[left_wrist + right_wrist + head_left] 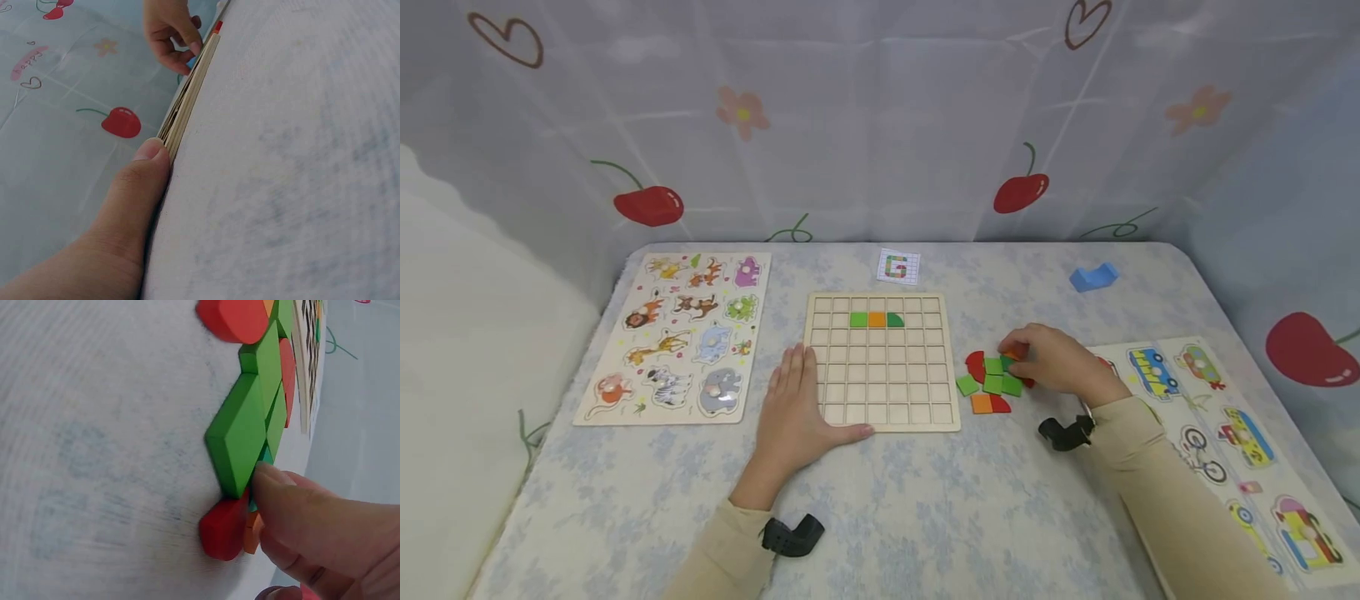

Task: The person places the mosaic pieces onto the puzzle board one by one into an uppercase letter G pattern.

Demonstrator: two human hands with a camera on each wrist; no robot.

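Left sleeve (722, 554) leads to the left hand (793, 408), splayed against the board (887, 367); just right of that, pieces (992, 383) lie at the bent-fingered right hand (1056, 364) (whether its grip holds one, I cannot tell).

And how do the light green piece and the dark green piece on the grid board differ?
Shape: the light green piece is square, while the dark green piece has one rounded corner, like a quarter circle.
Place, in the head view: the light green piece is at the left end of the row, the dark green piece at the right end.
Shared: both lie on the grid board, next to the orange piece.
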